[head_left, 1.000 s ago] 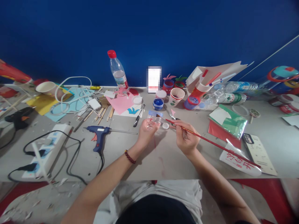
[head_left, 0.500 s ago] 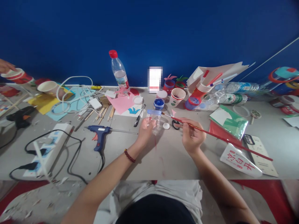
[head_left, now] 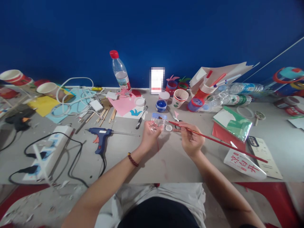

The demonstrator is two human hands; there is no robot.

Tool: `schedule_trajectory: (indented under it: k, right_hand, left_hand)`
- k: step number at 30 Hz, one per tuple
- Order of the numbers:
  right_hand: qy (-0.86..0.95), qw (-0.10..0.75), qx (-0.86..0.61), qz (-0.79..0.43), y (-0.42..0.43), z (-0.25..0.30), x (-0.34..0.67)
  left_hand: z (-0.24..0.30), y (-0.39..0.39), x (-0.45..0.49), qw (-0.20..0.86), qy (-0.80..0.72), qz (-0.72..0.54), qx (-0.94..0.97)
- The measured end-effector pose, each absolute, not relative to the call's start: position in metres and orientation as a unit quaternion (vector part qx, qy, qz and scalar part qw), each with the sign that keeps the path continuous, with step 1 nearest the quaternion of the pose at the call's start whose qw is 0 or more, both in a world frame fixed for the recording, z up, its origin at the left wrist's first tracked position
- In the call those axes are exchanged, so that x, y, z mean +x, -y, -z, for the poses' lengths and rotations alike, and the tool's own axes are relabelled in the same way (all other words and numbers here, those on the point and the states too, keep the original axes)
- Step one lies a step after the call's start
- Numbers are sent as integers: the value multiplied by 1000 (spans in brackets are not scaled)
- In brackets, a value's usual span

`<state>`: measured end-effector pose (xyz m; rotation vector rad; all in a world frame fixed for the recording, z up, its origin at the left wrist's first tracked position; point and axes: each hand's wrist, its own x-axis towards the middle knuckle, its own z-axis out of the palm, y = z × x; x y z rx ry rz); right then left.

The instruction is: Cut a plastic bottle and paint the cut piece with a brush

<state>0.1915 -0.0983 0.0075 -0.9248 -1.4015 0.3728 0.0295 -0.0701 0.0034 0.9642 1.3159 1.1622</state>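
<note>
My left hand [head_left: 152, 134] is closed around a clear plastic bottle piece [head_left: 155, 125] with a band of blue paint at its far edge. Between the fingers of my right hand [head_left: 193, 137] is a long red paintbrush [head_left: 213, 138]; its tip meets the blue band or hovers just over it. Just beyond stands an open jar of blue paint [head_left: 161, 105]. A small white cap [head_left: 168, 128] lies right of the bottle piece. Scissors [head_left: 174, 115] rest beside my right hand, their handles partly hidden by it.
On the left are a blue glue gun [head_left: 102, 139] with its cord and a white power strip [head_left: 51, 152]. A red-capped bottle [head_left: 120, 74] and a paper cup [head_left: 180, 98] stand at the back. A green paper pack [head_left: 234, 123] lies right.
The bottle piece has tilted in my left hand, and my right hand has moved left with the brush. Another person's hand at the far left has left the view.
</note>
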Motion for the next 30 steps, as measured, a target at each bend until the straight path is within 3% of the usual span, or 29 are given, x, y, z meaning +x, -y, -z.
schedule_trajectory:
  k: [12, 19, 30]
  right_hand:
    - [622, 624, -466, -88, 94, -16, 194]
    - [558, 699, -423, -145, 94, -22, 192]
    - [568, 683, -424, -177, 97, -16, 188]
  left_hand:
    - [-3, 62, 28, 552, -551, -504, 371]
    - [-10, 62, 31, 557, -550, -516, 347]
    - [-4, 68, 32, 552, -538, -503, 390]
